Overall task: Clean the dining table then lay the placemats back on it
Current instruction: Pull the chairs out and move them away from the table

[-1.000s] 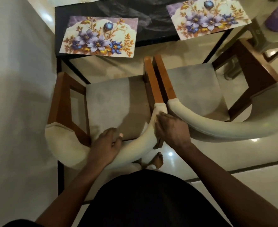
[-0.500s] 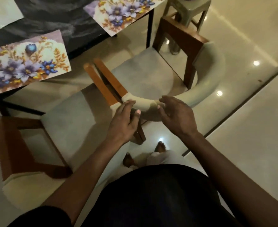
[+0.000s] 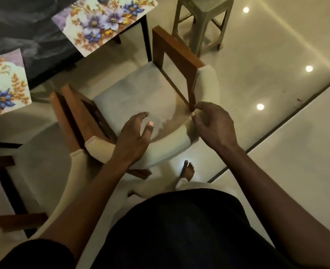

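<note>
Two floral placemats lie on the dark dining table [image 3: 24, 35]: one placemat [image 3: 104, 22] near its right corner, another placemat [image 3: 2, 84] at the left edge of view. A wooden chair with a cream padded backrest [image 3: 166, 146] stands below the table's corner. My left hand [image 3: 135, 136] hovers over the backrest with fingers spread and holds nothing. My right hand [image 3: 212, 123] is above the backrest's right bend, fingers loosely curled, empty.
A second chair [image 3: 8, 164] stands at the left, its cream backrest touching the first one's. A grey plastic stool [image 3: 203, 22] is beyond the chair at the top. Glossy tiled floor [image 3: 276, 94] lies to the right. My bare foot [image 3: 188, 169] is behind the chair.
I have turned from the left chair to the right one. Both hands have left the backrests' meeting point and now hover over the right chair's backrest, spread further apart.
</note>
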